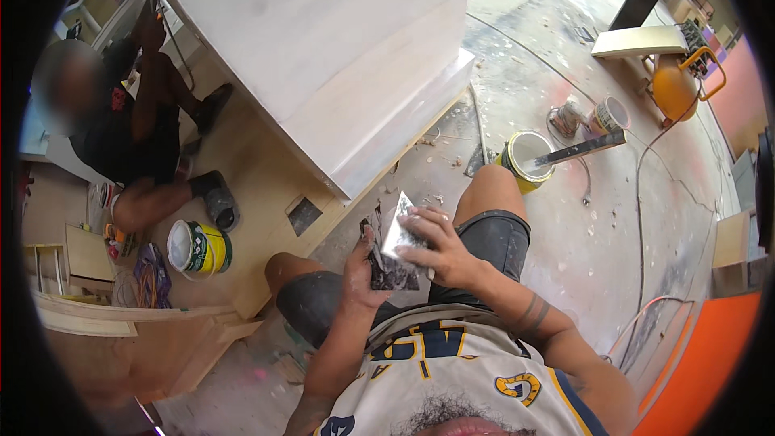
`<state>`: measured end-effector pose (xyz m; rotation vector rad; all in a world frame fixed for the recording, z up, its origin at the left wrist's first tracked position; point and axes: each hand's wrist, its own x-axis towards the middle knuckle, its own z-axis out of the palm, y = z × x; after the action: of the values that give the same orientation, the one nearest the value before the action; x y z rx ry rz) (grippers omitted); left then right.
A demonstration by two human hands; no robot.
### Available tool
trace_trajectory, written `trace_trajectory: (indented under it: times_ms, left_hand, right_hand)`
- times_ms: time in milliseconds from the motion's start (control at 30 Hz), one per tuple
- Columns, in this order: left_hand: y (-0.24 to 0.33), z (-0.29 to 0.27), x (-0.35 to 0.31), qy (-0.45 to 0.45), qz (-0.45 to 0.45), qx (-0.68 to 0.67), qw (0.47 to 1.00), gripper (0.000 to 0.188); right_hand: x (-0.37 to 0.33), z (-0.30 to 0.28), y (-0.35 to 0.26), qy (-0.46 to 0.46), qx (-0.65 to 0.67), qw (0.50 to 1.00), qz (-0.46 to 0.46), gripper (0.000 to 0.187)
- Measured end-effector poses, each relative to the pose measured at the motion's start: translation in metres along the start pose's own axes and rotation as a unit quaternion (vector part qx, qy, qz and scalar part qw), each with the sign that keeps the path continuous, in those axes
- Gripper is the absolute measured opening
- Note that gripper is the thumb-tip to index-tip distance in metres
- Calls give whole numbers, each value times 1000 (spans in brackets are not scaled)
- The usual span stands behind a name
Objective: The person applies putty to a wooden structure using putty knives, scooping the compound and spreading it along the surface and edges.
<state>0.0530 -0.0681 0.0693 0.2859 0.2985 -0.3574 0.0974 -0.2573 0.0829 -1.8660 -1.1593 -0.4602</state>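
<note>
The left hand (362, 276) grips a dark, flat, white-smudged plate (395, 278) by its left side. The right hand (441, 252) clasps a shiny silver metallic blade (399, 224), overlapping the plate.

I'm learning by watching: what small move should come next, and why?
Probably slide the shiny metal blade across the dark plate: the right hand holds the blade where it overlaps the plate in view, and the left hand holds the plate at its side.
</note>
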Motion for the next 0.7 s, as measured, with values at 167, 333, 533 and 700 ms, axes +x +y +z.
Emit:
trace_trajectory:
  times_ms: [167, 333, 533, 700]
  left_hand:
    - [10, 24, -3, 58, 124, 57, 989, 46]
    - [24, 1, 6, 90, 276, 180, 940, 51]
    - [10, -58, -3, 81, 435, 629, 639, 40]
    - [6, 11, 12, -191, 540, 630, 525, 42]
  right_hand:
    - [-16, -22, 40, -56, -71, 983, 158, 83]
    - [-4, -36, 8, 364, 412, 719, 425, 31]
    - [20, -31, -24, 236, 620, 446, 601, 25]
    - [33, -21, -33, 176, 702, 387, 571, 22]
